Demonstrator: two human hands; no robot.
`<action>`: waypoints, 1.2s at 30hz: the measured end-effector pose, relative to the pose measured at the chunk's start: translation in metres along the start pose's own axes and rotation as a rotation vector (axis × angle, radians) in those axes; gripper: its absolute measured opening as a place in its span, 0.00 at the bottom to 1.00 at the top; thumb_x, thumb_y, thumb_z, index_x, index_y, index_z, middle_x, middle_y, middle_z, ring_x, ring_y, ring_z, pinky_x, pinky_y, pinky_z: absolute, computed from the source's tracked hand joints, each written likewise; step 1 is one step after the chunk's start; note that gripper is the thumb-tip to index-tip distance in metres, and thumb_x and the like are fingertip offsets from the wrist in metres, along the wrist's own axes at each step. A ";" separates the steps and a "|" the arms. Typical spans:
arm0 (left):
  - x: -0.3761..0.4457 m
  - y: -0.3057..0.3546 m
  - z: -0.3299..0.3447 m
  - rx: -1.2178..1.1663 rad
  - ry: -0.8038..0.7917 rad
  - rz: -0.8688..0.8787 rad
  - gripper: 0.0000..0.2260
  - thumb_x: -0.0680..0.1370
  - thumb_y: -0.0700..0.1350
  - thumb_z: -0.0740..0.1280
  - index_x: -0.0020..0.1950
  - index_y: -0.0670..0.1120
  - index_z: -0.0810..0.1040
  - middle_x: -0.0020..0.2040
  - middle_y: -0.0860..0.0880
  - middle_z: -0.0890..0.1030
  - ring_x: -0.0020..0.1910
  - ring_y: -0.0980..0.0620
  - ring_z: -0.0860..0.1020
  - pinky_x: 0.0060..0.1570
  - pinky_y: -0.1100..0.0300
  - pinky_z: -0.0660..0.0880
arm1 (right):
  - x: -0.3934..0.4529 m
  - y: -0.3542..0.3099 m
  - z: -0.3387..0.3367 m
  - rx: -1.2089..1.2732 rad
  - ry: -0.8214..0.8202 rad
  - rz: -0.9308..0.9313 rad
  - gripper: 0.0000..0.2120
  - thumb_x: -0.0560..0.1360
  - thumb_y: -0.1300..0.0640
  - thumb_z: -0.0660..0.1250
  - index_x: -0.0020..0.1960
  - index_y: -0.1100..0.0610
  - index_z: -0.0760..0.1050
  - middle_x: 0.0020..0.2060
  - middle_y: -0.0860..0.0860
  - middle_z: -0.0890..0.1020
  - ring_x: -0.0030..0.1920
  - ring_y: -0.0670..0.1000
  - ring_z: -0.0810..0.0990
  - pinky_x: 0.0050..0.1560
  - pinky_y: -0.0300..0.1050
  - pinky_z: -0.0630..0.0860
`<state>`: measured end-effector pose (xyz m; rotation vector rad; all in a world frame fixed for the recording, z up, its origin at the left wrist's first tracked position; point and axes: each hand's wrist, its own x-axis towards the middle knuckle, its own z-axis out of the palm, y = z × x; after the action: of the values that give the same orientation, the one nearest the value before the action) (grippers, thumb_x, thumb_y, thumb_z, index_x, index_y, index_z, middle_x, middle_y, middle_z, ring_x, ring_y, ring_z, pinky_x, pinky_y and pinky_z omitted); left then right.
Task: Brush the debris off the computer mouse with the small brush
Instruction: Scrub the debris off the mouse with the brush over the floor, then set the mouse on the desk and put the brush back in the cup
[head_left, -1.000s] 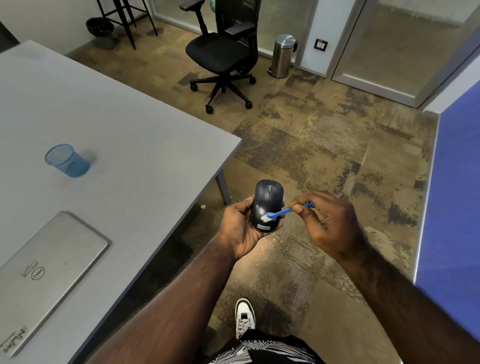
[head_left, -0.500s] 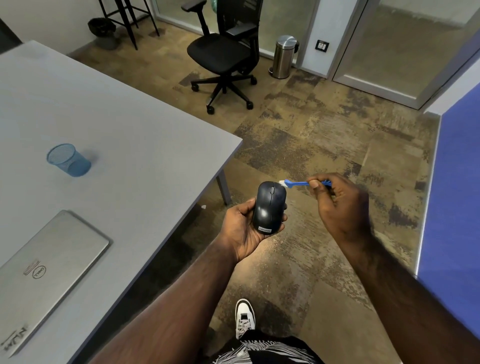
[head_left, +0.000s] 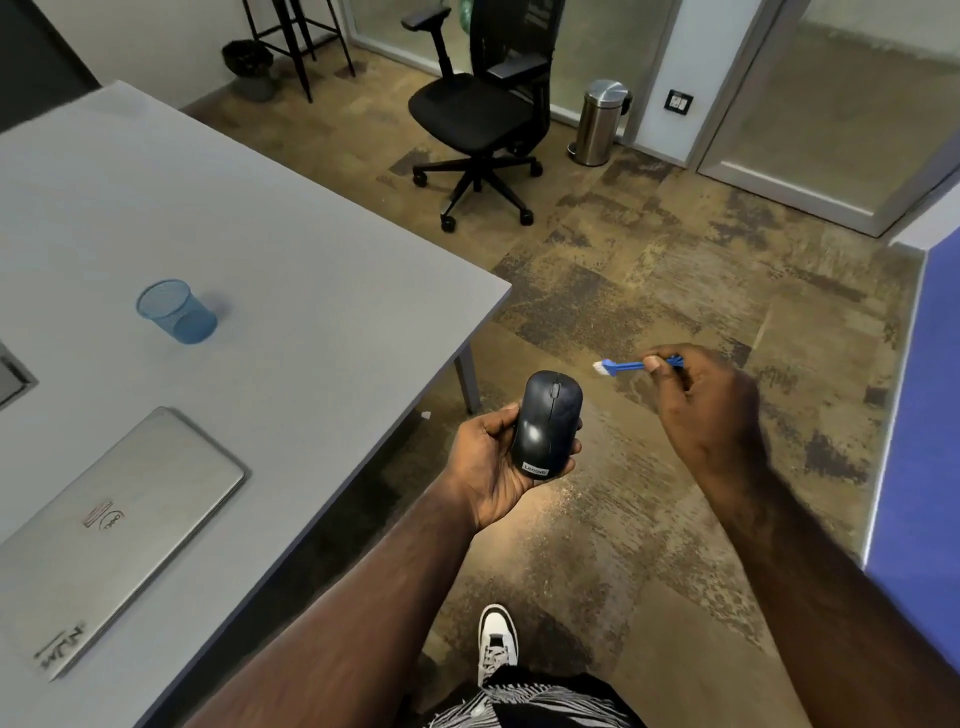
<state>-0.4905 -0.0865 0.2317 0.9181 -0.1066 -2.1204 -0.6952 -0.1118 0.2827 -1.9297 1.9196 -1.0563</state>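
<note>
A dark blue computer mouse (head_left: 545, 423) with a small label at its near end rests in my left hand (head_left: 485, 467), top side up, held over the floor beside the table. My right hand (head_left: 706, 402) pinches a small blue brush (head_left: 631, 365) with white bristles pointing left. The bristle tip hovers a short way up and to the right of the mouse, apart from it.
A grey table (head_left: 311, 291) at the left carries a shut silver laptop (head_left: 104, 525) and a blue mesh cup (head_left: 176, 312). A black office chair (head_left: 478, 119) and a steel bin (head_left: 600, 122) stand farther off. A blue panel (head_left: 919, 415) lines the right edge. My shoe (head_left: 497, 642) is below.
The brush swept up along the mouse from its near end to its far end, then lifted off to the right. My left hand kept the mouse nearly still.
</note>
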 end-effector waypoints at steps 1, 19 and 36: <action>-0.003 0.003 -0.002 -0.005 0.013 0.013 0.21 0.81 0.48 0.52 0.62 0.38 0.77 0.60 0.34 0.78 0.49 0.38 0.80 0.48 0.48 0.79 | 0.003 0.000 -0.001 0.038 0.007 0.053 0.10 0.79 0.57 0.65 0.54 0.60 0.81 0.37 0.53 0.81 0.31 0.47 0.75 0.29 0.29 0.66; -0.067 0.086 -0.104 -0.208 0.594 0.505 0.15 0.76 0.48 0.68 0.60 0.42 0.78 0.54 0.43 0.82 0.53 0.43 0.79 0.51 0.48 0.77 | 0.016 -0.133 0.150 0.605 -0.855 0.386 0.12 0.81 0.62 0.57 0.59 0.57 0.77 0.33 0.48 0.74 0.26 0.43 0.67 0.26 0.36 0.64; -0.074 0.207 -0.222 -0.018 0.671 0.446 0.10 0.79 0.45 0.65 0.56 0.41 0.79 0.51 0.42 0.83 0.52 0.41 0.82 0.55 0.46 0.79 | 0.033 -0.246 0.335 0.185 -1.049 0.145 0.19 0.73 0.48 0.71 0.62 0.54 0.76 0.55 0.52 0.82 0.53 0.52 0.80 0.53 0.45 0.75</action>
<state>-0.1831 -0.1239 0.1868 1.3982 0.0496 -1.3303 -0.3007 -0.2213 0.2050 -1.6631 1.2549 -0.0742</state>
